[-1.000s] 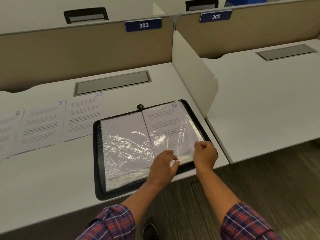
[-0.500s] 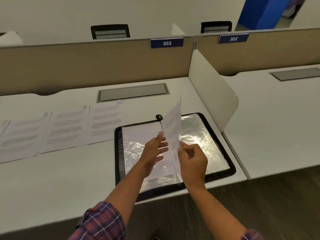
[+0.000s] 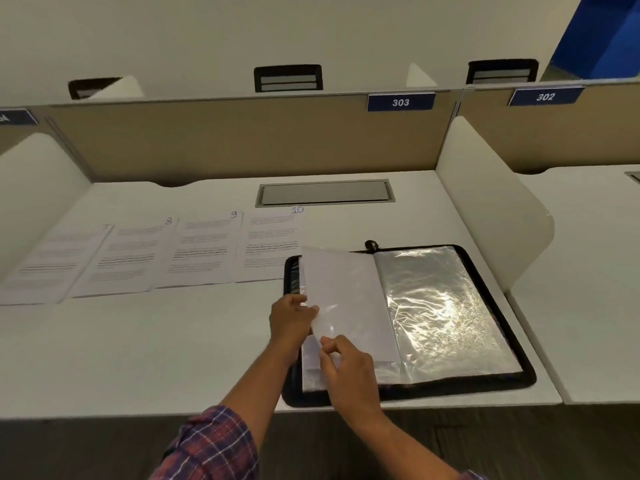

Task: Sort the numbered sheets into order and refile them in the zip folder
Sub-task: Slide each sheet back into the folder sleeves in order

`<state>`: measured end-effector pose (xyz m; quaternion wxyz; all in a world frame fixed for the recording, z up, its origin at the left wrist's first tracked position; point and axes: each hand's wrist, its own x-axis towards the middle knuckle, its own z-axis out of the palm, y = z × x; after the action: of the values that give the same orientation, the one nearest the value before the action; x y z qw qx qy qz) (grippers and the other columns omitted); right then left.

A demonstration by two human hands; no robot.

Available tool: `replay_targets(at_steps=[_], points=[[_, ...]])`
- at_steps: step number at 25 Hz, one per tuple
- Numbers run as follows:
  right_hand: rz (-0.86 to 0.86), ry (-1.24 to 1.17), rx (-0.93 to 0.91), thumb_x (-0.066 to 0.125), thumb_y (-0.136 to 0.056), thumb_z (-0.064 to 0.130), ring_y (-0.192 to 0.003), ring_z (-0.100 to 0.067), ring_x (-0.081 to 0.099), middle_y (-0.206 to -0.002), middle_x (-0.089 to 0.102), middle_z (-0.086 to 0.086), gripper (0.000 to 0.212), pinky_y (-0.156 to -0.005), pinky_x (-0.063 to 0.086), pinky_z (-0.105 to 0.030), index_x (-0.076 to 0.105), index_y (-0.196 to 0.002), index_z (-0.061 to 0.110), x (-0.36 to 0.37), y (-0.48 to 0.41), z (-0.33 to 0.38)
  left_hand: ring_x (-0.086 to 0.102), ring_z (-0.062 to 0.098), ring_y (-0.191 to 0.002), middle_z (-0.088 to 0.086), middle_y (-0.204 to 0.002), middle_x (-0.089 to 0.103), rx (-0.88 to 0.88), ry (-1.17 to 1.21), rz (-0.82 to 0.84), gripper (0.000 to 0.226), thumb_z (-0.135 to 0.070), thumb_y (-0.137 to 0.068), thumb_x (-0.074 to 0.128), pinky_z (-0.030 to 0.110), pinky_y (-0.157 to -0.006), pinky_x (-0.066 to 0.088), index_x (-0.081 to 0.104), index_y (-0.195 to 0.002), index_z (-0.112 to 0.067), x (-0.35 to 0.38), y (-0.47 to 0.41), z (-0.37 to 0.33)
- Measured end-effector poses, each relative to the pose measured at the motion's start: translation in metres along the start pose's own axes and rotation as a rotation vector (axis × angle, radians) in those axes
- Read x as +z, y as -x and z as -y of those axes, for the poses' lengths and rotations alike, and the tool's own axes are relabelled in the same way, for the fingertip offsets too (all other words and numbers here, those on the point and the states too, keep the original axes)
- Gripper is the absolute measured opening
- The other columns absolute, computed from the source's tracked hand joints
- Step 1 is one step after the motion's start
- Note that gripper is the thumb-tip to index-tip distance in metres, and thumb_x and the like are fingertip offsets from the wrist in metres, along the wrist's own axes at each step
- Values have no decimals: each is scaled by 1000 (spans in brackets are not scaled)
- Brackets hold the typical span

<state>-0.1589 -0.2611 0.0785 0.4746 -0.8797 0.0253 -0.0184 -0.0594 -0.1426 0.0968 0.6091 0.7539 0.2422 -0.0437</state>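
Observation:
The black zip folder (image 3: 450,391) lies open at the desk's front right. One clear sleeve (image 3: 346,289) holding a white sheet is turned over onto the left half, blank back up. My left hand (image 3: 292,320) pinches its left edge, and my right hand (image 3: 346,368) pinches its lower corner. An empty shiny sleeve (image 3: 443,306) covers the right half. Left of the folder lie sheet 10 (image 3: 270,247), sheet 9 (image 3: 201,251), sheet 8 (image 3: 128,258) and sheet 7 (image 3: 52,268) in a row.
A grey cable hatch (image 3: 323,192) sits at the desk's back. White dividers stand at the right (image 3: 491,216) and the left (image 3: 31,188). The tan back panel carries the label 303 (image 3: 400,102). The folder's zip pull (image 3: 371,244) pokes out at the spine's top.
The sleeve with sheet 6 has swung from the folder's right half, through upright, down onto the left half. Both hands moved left with it.

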Motion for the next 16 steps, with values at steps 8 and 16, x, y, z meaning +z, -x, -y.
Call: replay_targets(at_steps=[8, 16], points=[[107, 261, -45, 47, -104, 59, -148, -12, 39, -163, 41, 9, 55, -122, 21, -29, 47, -151, 30, -7, -38, -37, 65, 17, -96, 2, -113, 70, 124, -368, -71, 28, -11, -92, 73, 20, -79, 52, 65, -118, -16, -8, -17, 42], [396, 781, -119, 17, -102, 69, -157, -26, -24, -167, -32, -6, 87, -126, -15, -44, -12, -166, 17, -19, -87, -84, 66, 14, -102, 4, -121, 71, 203, -525, -45, 37, -9, -102, 55, 4, -81, 47, 64, -136, -21, 1, -12, 58]])
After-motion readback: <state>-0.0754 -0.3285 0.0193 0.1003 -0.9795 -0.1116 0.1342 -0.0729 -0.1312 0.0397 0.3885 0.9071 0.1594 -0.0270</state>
